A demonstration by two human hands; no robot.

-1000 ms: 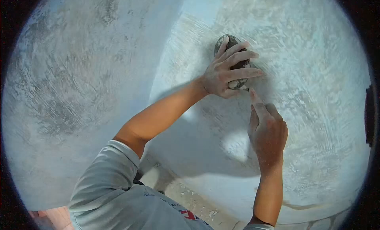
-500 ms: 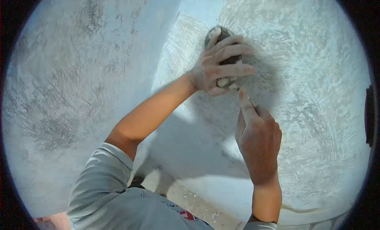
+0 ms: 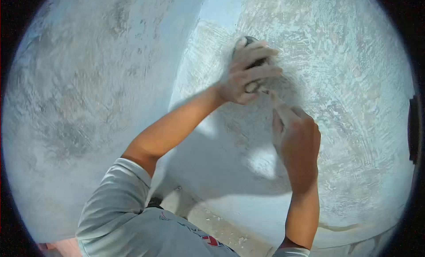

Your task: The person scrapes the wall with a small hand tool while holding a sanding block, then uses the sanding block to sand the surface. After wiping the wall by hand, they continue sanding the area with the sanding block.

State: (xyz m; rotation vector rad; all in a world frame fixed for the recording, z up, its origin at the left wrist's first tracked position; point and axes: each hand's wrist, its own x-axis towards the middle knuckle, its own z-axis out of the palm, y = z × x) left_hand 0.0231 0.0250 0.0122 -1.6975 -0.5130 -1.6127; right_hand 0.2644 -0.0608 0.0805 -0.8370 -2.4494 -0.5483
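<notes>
Your left hand (image 3: 248, 73) is pressed flat against the wall (image 3: 354, 102), fingers spread and curled over a dark, rounded sanding block (image 3: 249, 41). Only the block's upper edge shows above your fingertips; the rest is hidden beneath the palm, and the frame is blurred there. The block lies against the plastered surface under that hand, close to the inside corner (image 3: 190, 57) where the two wall faces meet, which runs just to the left of your knuckles.

Your right hand (image 3: 295, 139) is just below and to the right of the left one, fingers loosely folded, with the forefinger extended up toward the lower edge of the block. Whether that fingertip touches the block or the wall I cannot tell. It holds nothing that can be seen.

The wall around both hands shows pale scuff marks over blue-grey plaster. Your grey sleeve (image 3: 115, 199) covers the left upper arm. Below your forearms, white chips lie scattered on the floor (image 3: 217, 230).
</notes>
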